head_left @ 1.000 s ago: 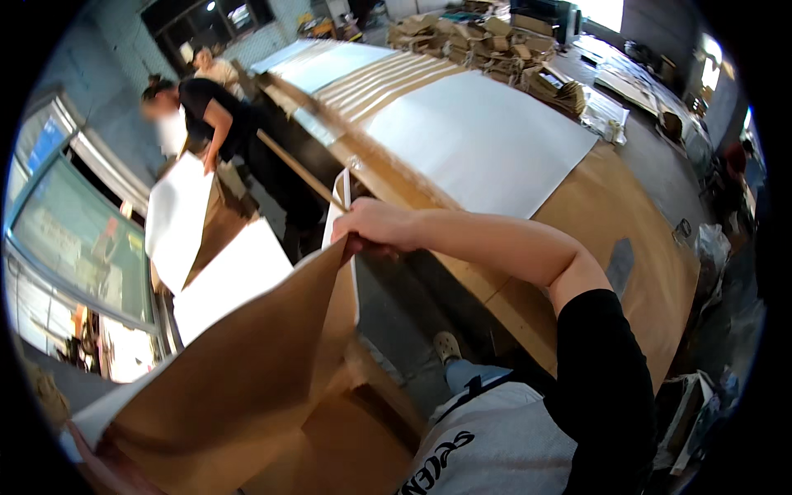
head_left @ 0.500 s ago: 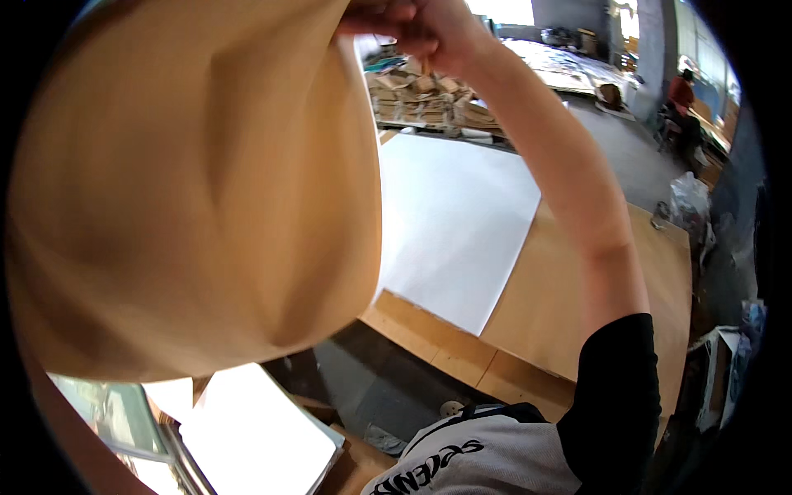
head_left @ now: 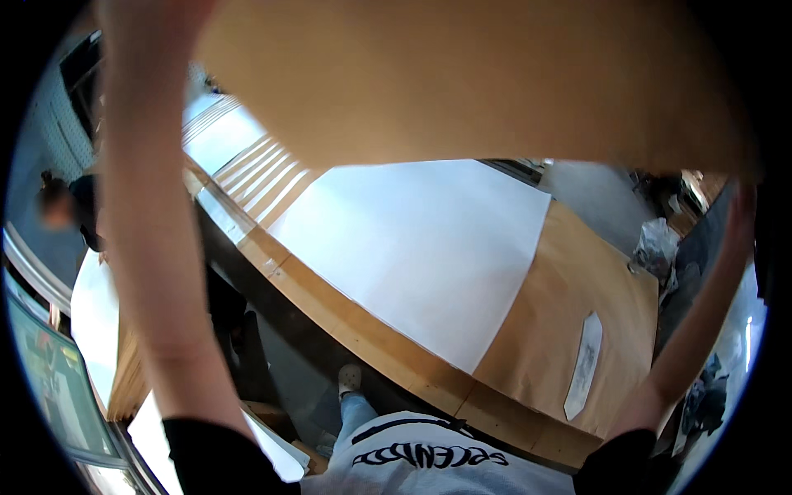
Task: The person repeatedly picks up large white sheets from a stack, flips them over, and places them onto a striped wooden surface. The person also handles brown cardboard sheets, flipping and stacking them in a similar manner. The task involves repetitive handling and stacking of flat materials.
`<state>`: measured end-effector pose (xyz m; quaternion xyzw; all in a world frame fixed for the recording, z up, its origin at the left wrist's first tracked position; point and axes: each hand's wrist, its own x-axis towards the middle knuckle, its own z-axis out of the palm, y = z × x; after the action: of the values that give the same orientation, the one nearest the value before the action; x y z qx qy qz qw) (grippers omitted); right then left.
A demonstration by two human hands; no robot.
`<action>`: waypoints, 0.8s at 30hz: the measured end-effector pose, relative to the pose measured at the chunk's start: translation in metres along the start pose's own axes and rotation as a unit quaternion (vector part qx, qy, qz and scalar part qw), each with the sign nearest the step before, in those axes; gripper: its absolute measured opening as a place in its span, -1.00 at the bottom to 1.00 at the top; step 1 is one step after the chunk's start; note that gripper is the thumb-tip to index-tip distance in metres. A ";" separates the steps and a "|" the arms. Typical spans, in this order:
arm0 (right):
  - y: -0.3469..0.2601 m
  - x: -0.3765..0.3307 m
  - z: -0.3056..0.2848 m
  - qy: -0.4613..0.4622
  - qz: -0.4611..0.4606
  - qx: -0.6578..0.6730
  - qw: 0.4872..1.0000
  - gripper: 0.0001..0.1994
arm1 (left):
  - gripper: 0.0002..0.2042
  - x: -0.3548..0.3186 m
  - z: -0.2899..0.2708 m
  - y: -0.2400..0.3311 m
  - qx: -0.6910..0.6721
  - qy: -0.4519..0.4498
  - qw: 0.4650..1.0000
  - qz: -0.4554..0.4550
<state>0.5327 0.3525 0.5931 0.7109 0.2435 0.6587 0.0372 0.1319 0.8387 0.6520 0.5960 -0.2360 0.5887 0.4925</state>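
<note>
A large brown paper sheet (head_left: 478, 91) hangs in the air across the top of the view, blurred by motion. My left hand (head_left: 161, 21), smeared and partly cut off by the top edge, is at the sheet's left end. At its right corner is my right hand (head_left: 741, 202), dim and blurred, with the fingers not clearly seen. The sheet is held up between both hands. Under it, a white sheet (head_left: 429, 256) lies flat over brown sheeting (head_left: 627, 322) on a long table. A narrow grey-white strip with pointed ends (head_left: 584, 367) rests on that brown sheeting.
The table's wooden front edge (head_left: 355, 326) runs diagonally before me. White-and-brown stripes (head_left: 260, 177) lie farther left. Another person (head_left: 66, 206) is at the left, beside white sheets (head_left: 95, 305) and a greenish glass panel (head_left: 62, 388). A plastic bag (head_left: 656, 247) sits beyond the right end.
The brown sheet has swung from the left side to across the top. My right hand has moved right, and my left arm has risen into view. The pointed strip now shows.
</note>
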 end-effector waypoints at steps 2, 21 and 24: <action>-0.019 -0.047 -0.041 -0.008 0.008 -0.077 0.997 -0.73 | -0.71 -0.035 -0.049 -0.021 -0.032 0.005 0.999 -0.007; -0.533 -0.350 -0.199 -0.222 0.829 0.427 0.284 -0.71 | -0.60 -0.469 -0.324 -0.208 -0.109 0.303 0.669 -0.670; -0.535 -0.365 -0.197 -0.219 0.822 0.426 0.308 -0.71 | -0.61 -0.463 -0.322 -0.210 -0.100 0.303 0.648 -0.692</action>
<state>0.1806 0.6253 0.0834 0.5790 -0.2375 -0.0261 -0.7795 0.0716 1.0635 0.0975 0.3220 0.3498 0.1975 0.8573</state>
